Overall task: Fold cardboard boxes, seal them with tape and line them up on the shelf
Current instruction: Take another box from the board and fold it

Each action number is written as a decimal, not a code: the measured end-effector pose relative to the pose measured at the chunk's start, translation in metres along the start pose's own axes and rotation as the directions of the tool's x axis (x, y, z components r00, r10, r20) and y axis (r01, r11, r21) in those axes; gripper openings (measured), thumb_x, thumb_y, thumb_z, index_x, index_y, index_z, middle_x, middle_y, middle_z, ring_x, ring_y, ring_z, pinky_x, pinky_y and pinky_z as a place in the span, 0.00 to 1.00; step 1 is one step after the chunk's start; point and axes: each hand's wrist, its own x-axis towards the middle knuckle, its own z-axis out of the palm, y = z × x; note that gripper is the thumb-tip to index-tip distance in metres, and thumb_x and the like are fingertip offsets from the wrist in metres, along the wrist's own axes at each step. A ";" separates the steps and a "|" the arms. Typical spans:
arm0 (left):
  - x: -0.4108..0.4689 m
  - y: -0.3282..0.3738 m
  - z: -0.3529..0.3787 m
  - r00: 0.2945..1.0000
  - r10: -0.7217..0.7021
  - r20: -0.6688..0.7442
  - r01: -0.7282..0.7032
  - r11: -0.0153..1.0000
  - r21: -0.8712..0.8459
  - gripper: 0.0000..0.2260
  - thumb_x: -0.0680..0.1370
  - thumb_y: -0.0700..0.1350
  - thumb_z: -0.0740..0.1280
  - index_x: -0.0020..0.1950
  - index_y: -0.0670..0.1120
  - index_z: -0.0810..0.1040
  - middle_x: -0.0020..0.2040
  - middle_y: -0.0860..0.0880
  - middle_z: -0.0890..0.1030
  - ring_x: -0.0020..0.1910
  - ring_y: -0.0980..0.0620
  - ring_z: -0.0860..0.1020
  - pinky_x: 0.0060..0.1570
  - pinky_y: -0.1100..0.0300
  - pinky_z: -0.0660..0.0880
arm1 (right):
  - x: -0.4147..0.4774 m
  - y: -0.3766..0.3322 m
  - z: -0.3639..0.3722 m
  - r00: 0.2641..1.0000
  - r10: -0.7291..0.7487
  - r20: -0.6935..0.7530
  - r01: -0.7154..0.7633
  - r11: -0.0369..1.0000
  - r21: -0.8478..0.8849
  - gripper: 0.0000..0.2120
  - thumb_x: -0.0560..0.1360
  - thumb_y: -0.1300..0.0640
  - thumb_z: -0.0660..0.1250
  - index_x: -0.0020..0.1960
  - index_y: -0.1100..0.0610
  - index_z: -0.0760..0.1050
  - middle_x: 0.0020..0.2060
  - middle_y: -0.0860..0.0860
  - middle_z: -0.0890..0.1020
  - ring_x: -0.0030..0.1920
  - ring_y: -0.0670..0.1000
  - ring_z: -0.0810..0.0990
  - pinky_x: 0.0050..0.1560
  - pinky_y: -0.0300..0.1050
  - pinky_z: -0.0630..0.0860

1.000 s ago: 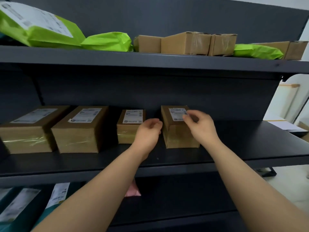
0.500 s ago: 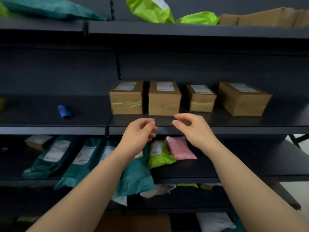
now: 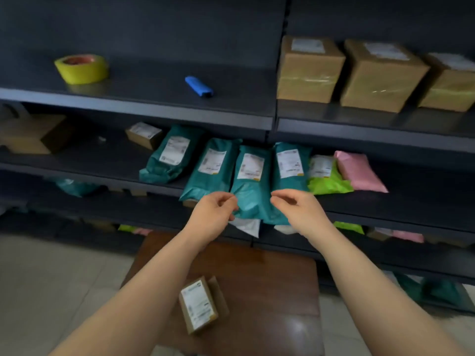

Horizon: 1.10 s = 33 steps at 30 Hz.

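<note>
Shelving (image 3: 154,80): taped boxes (image 3: 308,70), tape roll (image 3: 81,68); brown table (image 3: 270,278) below; left hand (image 3: 213,214), right hand (image 3: 298,211) loosely curled, empty.

Teal mailer bags (image 3: 213,173) side by side, lime bag (image 3: 330,185), pink bag (image 3: 359,172), blue cylinder (image 3: 199,86), brown table (image 3: 270,291)

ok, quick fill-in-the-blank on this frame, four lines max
1. The roll of tape on the shelf is ____.
2. The small box below the hands lies on a brown ____.
3. The pink bag lies next to a labelled bag coloured ____.
4. The left hand and right hand hold ____.
Missing: yellow; table; green; nothing.
</note>
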 end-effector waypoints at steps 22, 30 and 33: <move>0.045 -0.311 -0.053 0.857 -0.503 0.111 0.432 0.820 0.376 0.12 0.80 0.45 0.62 0.60 0.45 0.81 0.54 0.49 0.82 0.51 0.48 0.80 0.45 0.63 0.70 | -0.044 0.186 0.288 0.708 0.696 0.120 -0.706 0.701 0.102 0.01 0.73 0.58 0.71 0.44 0.55 0.82 0.38 0.51 0.82 0.38 0.46 0.78 0.39 0.40 0.72; 0.076 -0.390 -0.039 0.824 -0.529 0.201 0.373 0.775 0.510 0.20 0.81 0.49 0.61 0.73 0.49 0.70 0.70 0.48 0.74 0.64 0.46 0.76 0.61 0.60 0.71 | -0.065 0.242 0.373 0.540 0.836 0.091 -0.833 0.517 0.195 0.16 0.75 0.61 0.68 0.62 0.62 0.77 0.52 0.57 0.83 0.46 0.52 0.80 0.50 0.46 0.77; 0.085 -0.407 -0.027 0.816 -0.520 0.253 0.321 0.771 0.550 0.21 0.83 0.50 0.58 0.76 0.50 0.65 0.74 0.50 0.69 0.67 0.48 0.73 0.55 0.65 0.67 | -0.070 0.256 0.388 0.544 0.835 0.080 -0.830 0.521 0.200 0.15 0.76 0.62 0.67 0.62 0.57 0.76 0.54 0.53 0.83 0.48 0.51 0.80 0.49 0.44 0.77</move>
